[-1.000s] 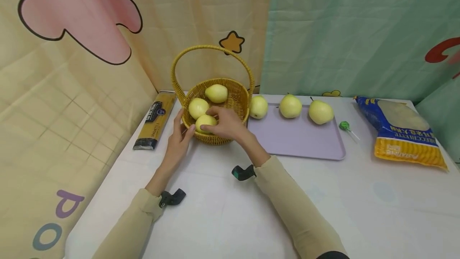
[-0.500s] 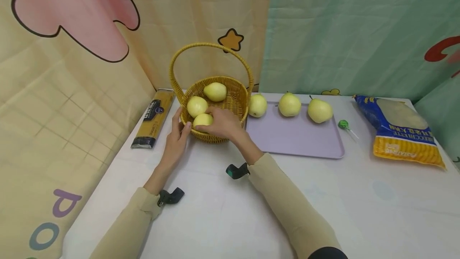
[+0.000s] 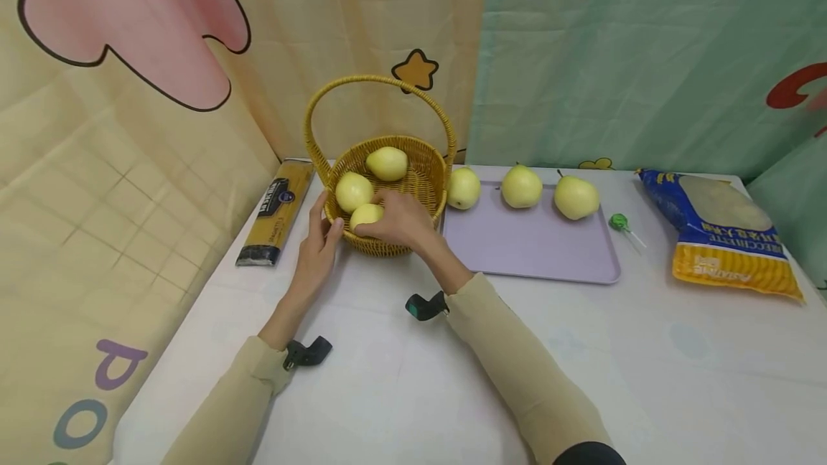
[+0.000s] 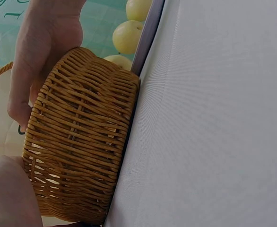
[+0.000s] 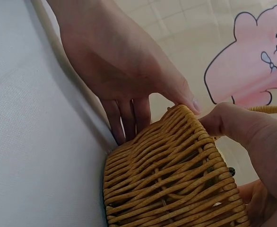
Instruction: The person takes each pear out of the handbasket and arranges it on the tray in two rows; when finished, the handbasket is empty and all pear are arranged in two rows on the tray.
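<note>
Against the near left side of a woven wicker basket (image 3: pixel 381 247), my left hand (image 3: pixel 318 244) holds on. Its thumb lies at the rim and its other fingers reach along the outer wall, as the right wrist view shows. My right hand (image 3: pixel 403 219) reaches over the near rim and grips a yellow-green pear (image 3: pixel 366 217) inside. Two other pears lie in the basket, one on the left (image 3: pixel 354 192) and one at the back (image 3: pixel 387 163). In the left wrist view the basket wall (image 4: pixel 82 127) hides the gripped pear.
To the right, a lilac tray (image 3: pixel 530 253) has pears (image 3: pixel 520 186) along its far edge. A green lollipop (image 3: pixel 619 222) and a blue-yellow pasta bag (image 3: pixel 730 235) lie beyond it. A spaghetti pack (image 3: pixel 274 214) is left of the basket, whose tall handle (image 3: pixel 377 80) arches overhead.
My right hand, with the pear, has shifted slightly left and lower inside the basket since a second ago. My left hand keeps its place on the basket. The view has shifted a little.
</note>
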